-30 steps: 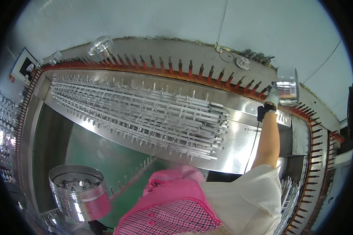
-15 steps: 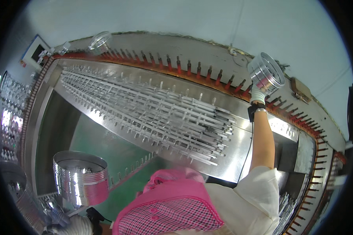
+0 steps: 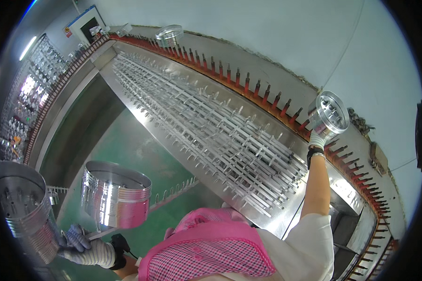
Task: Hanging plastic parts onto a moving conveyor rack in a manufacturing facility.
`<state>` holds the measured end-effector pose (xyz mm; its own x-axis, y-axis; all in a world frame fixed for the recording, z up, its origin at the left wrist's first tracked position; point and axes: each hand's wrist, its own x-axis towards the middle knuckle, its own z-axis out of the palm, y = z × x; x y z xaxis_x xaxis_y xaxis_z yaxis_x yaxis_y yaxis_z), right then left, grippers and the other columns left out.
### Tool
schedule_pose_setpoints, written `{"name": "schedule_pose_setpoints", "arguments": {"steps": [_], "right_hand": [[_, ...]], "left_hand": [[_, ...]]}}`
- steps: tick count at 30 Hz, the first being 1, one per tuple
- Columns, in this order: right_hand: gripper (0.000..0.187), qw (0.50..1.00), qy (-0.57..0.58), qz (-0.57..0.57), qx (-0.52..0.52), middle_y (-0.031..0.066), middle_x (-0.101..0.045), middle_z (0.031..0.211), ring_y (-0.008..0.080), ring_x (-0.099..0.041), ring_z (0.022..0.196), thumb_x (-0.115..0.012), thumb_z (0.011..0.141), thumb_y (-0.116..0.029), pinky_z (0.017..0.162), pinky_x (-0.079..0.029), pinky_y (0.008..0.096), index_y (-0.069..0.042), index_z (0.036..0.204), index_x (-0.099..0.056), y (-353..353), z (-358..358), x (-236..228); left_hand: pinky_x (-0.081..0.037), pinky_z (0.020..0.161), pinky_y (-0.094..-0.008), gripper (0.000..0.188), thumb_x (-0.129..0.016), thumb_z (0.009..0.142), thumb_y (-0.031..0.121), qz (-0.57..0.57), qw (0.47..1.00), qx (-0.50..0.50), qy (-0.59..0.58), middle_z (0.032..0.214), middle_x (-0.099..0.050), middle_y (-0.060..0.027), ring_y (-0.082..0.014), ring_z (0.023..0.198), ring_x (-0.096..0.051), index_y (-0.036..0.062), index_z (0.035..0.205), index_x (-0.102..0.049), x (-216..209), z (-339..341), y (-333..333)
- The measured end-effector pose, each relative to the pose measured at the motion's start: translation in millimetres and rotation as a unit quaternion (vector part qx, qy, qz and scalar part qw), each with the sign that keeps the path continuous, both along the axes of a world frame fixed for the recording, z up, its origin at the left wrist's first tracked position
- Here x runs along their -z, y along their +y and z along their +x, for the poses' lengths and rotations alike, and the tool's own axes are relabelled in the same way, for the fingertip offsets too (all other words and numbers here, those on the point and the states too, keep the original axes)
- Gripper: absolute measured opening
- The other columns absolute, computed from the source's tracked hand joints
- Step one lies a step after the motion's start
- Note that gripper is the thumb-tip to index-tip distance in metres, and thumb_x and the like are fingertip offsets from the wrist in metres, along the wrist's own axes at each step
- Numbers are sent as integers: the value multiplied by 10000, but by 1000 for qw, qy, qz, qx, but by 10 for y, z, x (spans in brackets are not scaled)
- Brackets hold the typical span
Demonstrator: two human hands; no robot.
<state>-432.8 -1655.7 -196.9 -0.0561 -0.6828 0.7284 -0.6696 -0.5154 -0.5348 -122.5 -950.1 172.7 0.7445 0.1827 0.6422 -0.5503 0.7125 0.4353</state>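
Observation:
My right hand (image 3: 317, 140), in a white glove at the end of a stretched-out arm, is closed on the lower side of a shiny round metal cylinder (image 3: 324, 118). This cylinder is beside the row of orange pegs; I cannot tell whether it sits on one. My left hand (image 3: 90, 253), in a striped glove with grey fingers, is closed round a thin metal bar (image 3: 107, 232). Next to it are a large ribbed metal cylinder (image 3: 115, 201), open at the top, and a second such cylinder (image 3: 26, 210) at the left edge. How they join the bar is hidden.
Orange pegs (image 3: 247, 85) with dark tips line a rail curving round the bench. Many pronged metal racks (image 3: 211, 126) lie piled on the steel bench (image 3: 286, 210). At the far end of the rail sits another round metal piece (image 3: 169, 35). Racks of shiny parts (image 3: 33, 89) stand far left.
The view has turned, so the bench appears shifted. The cylinder in my right hand has tilted, showing more of its inside. My left hand and the large cylinders have come further into view.

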Motion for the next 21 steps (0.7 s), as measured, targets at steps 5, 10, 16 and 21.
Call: {"name": "schedule_pose_setpoints", "arguments": {"steps": [5,10,16,21], "right_hand": [[487,900,158,392,102,200,-479,1144,304,-463,1068,-497,781,-368,937,-338,380,-36,1136,-495,607,500,-778],[364,967,70,191,-152,195,-612,835,356,-589,776,-615,720,-239,692,-456,404,-37,1016,-547,2627,1408,-1659],[314,656,228,-96,-713,161,-550,1028,307,-550,926,-523,763,-207,831,-447,356,-67,1043,-545,5301,2210,-2303],[457,699,159,352,-602,184,-569,1016,301,-583,862,-522,799,-348,725,-485,370,-13,1108,-497,6277,2626,-2791]], "left_hand": [[-256,391,-154,259,-533,851,275,30,999,0,-25,521,-331,36,-49,407,-290,21,885,-495,21,115,234],[-365,525,-215,296,-524,851,329,48,996,-76,16,485,-300,49,-56,407,-288,40,916,-523,71,148,460],[-410,637,-283,342,-518,834,424,56,995,-16,80,434,-231,50,-55,371,-224,93,755,-486,229,494,326],[-396,636,-267,374,-490,844,442,80,991,54,88,441,-225,44,-58,387,-212,83,741,-489,520,648,224]]}}
